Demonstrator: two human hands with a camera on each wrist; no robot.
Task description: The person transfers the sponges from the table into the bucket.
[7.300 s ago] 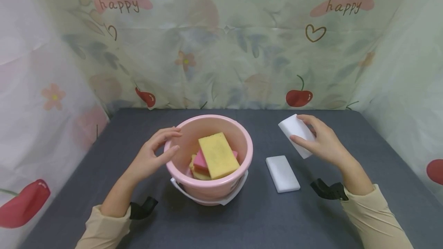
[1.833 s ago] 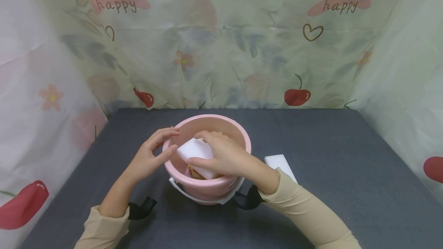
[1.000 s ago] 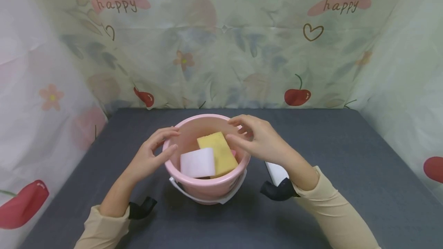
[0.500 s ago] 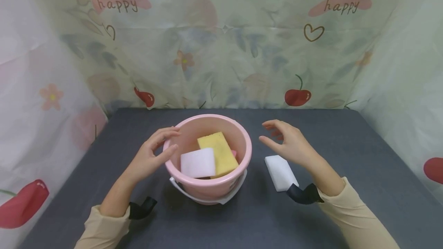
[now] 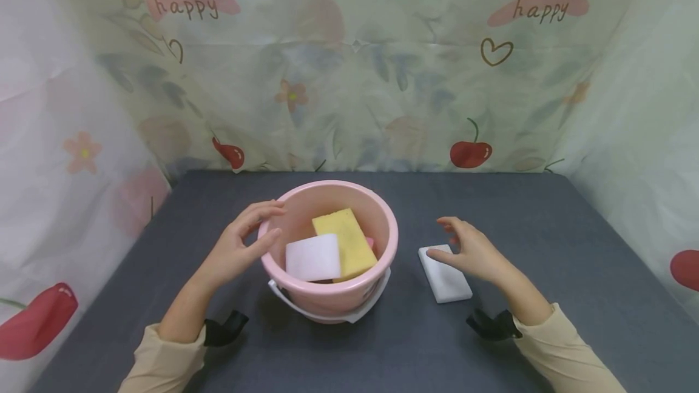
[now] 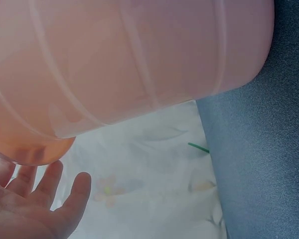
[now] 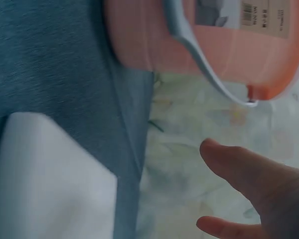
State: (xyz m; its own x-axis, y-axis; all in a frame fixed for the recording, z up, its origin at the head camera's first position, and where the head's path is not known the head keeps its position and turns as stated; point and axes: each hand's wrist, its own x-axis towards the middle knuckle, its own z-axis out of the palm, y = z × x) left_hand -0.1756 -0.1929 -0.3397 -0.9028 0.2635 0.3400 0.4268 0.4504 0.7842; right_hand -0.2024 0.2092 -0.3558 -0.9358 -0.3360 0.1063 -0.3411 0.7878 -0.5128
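A pink bucket (image 5: 327, 301) stands upright on the dark table. Inside it a white sponge block (image 5: 312, 258) leans partly over a yellow sponge (image 5: 355, 250), and a bit of a pink sponge (image 5: 371, 242) shows behind. My left hand (image 5: 243, 238) is at the bucket's left rim, fingers over the edge and thumb apart from them. To the right of the bucket, my right hand (image 5: 477, 253) hovers over a second white sponge block (image 5: 449, 284), thumb and fingers spread and holding nothing. In the right wrist view this block (image 7: 52, 184) lies flat below the hand.
The bucket's white handle (image 5: 355, 314) hangs down at its front. A printed label (image 7: 264, 17) is on the bucket's side. Patterned cloth (image 5: 355, 77) encloses the table (image 5: 338, 356) at the back and both sides.
The right hand, earlier gripping a white sponge block, let it go inside the bucket, then moved right and down over the other white block. The left hand stays at the rim.
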